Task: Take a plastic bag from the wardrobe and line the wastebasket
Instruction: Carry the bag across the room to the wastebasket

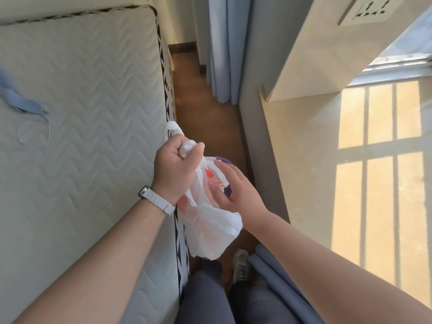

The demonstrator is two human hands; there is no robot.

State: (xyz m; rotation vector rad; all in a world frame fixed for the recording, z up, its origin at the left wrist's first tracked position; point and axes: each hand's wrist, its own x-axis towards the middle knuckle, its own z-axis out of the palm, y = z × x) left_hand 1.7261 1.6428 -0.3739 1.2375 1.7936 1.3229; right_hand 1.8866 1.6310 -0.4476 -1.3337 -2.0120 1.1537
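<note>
The bag [210, 228] hangs at centre, its handles bunched in the closed left hand [174, 169]; the right hand [230, 185], at three o'clock, spreads loose fingers inside. Thin plastic could tear if yanked. A purple shape at twelve o'clock, perhaps the wastebasket [228, 183], is mostly hidden.

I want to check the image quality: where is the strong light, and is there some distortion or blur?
Head view: hard sunlight falls on the wall at right, with barred window shadows; the mattress sits in softer shade. The wide lens bends the edges, so the forearms look stretched. The plastic bag and both hands are fairly sharp; the far floor is softer.
</note>
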